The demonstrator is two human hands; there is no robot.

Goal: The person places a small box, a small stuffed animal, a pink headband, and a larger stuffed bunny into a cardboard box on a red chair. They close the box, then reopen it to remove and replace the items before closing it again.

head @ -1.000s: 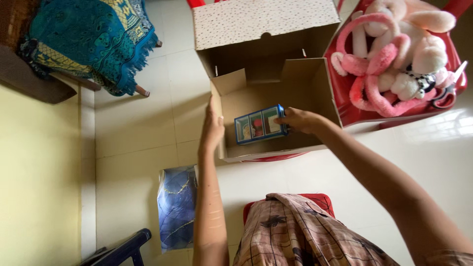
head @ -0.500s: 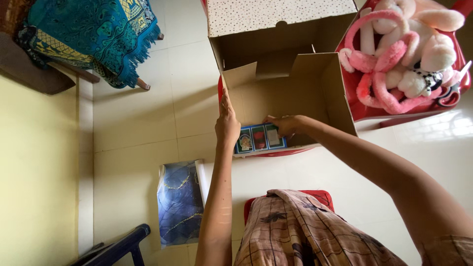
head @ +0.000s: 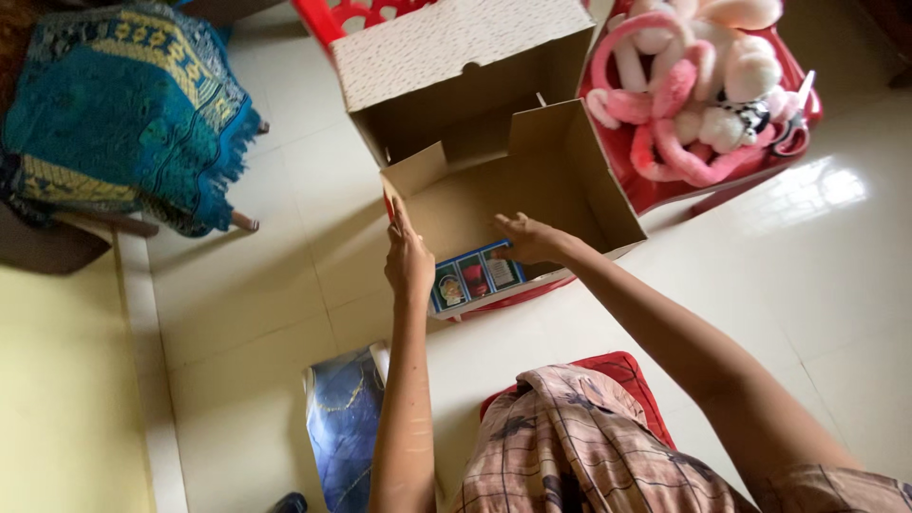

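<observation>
A brown cardboard box stands open on a red stool, its dotted lid tipped back. Inside, against the near wall, lies a small blue box with pictures on its face. My right hand reaches into the carton and grips the blue box at its right end. My left hand holds the carton's left wall, fingers pointing up along the side flap.
A red tub of pink and white plush toys stands right of the carton. At the left, a teal patterned cloth drapes a chair. A dark blue marbled sheet lies on the tiled floor. A red stool sits by my plaid-covered lap.
My right hand has lowered the blue box from mid-carton down to the near wall. My left hand stayed on the carton's left side. My view has swung a little.
</observation>
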